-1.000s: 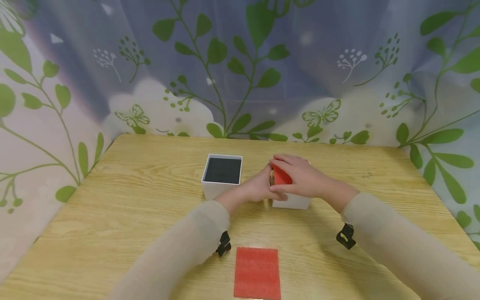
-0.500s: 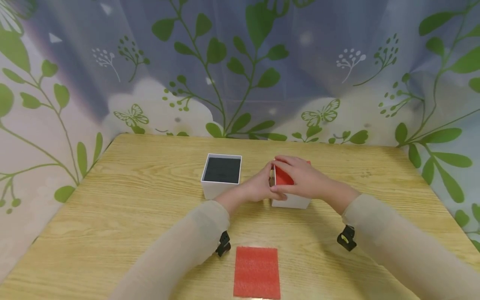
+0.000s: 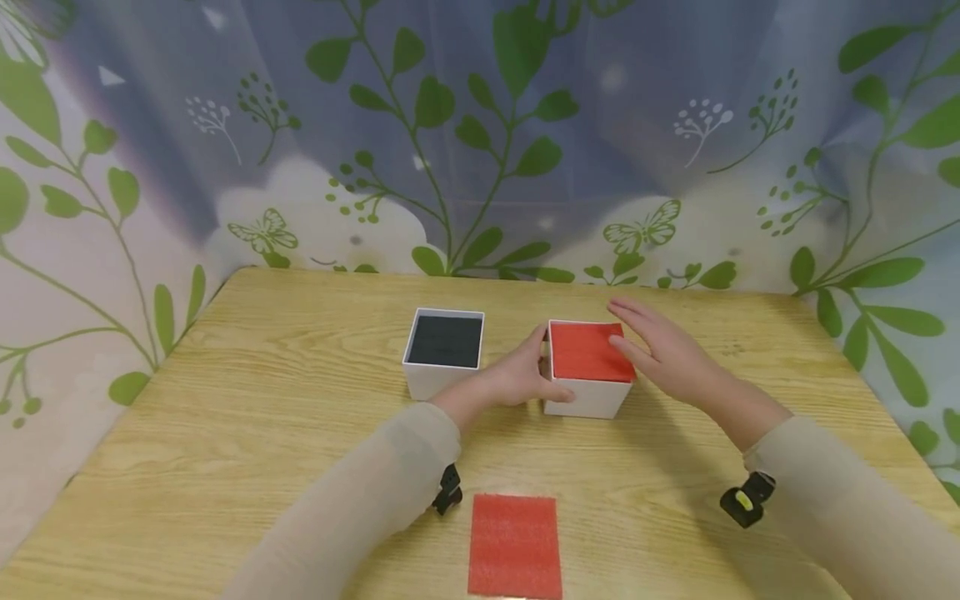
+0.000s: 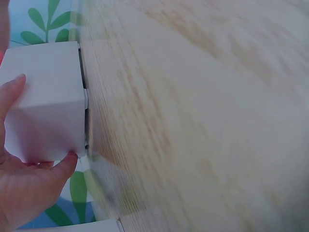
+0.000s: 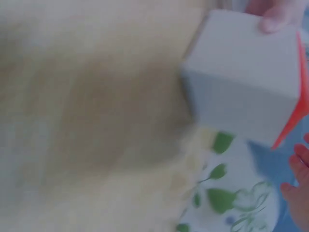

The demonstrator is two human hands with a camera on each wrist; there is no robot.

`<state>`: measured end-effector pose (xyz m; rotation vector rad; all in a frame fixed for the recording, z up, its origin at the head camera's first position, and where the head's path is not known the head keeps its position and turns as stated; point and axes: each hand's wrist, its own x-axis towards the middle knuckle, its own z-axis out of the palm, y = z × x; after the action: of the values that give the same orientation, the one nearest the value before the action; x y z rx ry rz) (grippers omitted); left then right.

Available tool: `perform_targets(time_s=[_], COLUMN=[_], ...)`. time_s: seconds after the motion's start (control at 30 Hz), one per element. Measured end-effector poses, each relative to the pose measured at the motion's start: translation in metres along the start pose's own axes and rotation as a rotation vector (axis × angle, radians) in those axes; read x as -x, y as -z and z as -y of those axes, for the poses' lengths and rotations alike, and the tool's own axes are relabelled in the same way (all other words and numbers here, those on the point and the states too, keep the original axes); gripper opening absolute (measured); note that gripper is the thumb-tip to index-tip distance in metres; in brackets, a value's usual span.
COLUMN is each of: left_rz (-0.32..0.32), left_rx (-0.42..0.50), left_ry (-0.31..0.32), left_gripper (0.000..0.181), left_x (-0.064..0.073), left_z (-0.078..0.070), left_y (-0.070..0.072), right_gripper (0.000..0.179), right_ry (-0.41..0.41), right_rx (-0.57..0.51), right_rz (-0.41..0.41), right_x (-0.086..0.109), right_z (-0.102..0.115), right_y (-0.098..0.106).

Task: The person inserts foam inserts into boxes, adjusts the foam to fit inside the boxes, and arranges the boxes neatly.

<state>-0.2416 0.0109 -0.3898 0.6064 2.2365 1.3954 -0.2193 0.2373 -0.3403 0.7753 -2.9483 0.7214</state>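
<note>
In the head view, a white box (image 3: 587,400) stands right of centre with a red square sheet (image 3: 588,352) over its top. The sheet's right side sticks out a little past the rim. My left hand (image 3: 517,372) holds the box from its left side, thumb on the front face; the left wrist view shows its fingers (image 4: 65,166) against the box wall. My right hand (image 3: 671,354) is at the box's right edge with its fingers extended. Its thumb is close to the sheet's right edge; whether they touch I cannot tell.
Left of the hands stands a second white box (image 3: 435,381) with a black square (image 3: 447,340) inside its top. Another red square sheet (image 3: 515,546) lies flat on the wooden table (image 3: 262,400), near the front. A leaf-patterned curtain (image 3: 480,167) hangs behind.
My right hand has drawn back to the right off the box top, uncovering the red sheet. The left hand has stayed on the box's left side.
</note>
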Motion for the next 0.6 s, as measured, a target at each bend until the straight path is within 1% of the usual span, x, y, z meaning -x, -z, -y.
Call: perform_targets(time_s=[0.13,0.23,0.43,0.6], left_rz=[0.001,0.006,0.013,0.015], left_rx=[0.012,0.032,0.047,0.062], left_ry=[-0.002,-0.012,-0.013,-0.018], left_gripper=[0.092,0.09,0.09,0.09], left_x=[0.0,0.0,0.001,0.002], left_z=[0.0,0.0,0.0,-0.001], left_y=[0.0,0.0,-0.001,0.0], right_gripper=[0.066,0.065,0.064,0.064], right_ry=[-0.035,-0.024,-0.018,-0.01], right_rx=[-0.019,-0.053,-0.056,-0.047], right_rz=[0.067,0.095,0.089,0.077], right_x=[0.017,0.023,0.026,0.023], right_z=[-0.014,-0.02,-0.021,-0.02], right_y=[-0.005,-0.01,-0.015,-0.016])
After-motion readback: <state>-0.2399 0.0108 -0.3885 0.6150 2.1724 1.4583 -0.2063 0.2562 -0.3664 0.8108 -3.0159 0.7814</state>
